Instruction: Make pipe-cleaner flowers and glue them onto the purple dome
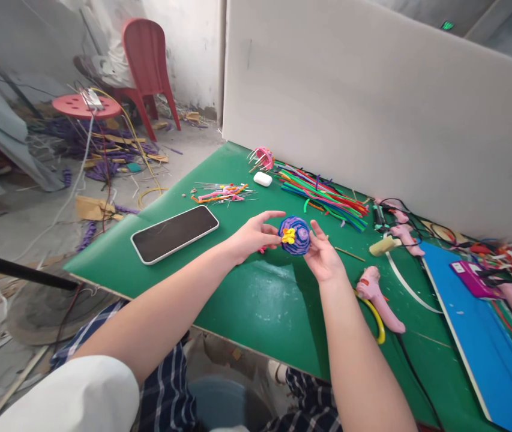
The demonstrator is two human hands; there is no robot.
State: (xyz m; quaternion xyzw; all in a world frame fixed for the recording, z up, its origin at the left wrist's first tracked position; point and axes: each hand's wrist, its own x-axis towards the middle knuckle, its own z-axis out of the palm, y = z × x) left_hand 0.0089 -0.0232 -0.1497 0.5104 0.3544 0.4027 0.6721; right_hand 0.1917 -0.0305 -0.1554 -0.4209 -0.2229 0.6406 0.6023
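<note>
A small round blue-and-purple coiled pipe-cleaner piece (301, 241), shaped like a little hat with a raised purple middle, is held just above the green table. My right hand (323, 255) grips its right edge between thumb and fingers. A yellow pipe-cleaner flower (289, 235) lies against its left side. My left hand (258, 236) pinches at the flower's left edge, with its index finger stretched out above. Whether the flower is fixed to the coil I cannot tell. A small pink-red piece (262, 249) shows under my left hand.
A phone (175, 233) lies left on the green table (256, 300). Behind are a white case (263, 179) and a bundle of coloured pipe cleaners (323, 195). At right are a pink glue gun (379, 297) with a trailing cord and a blue board (472, 336).
</note>
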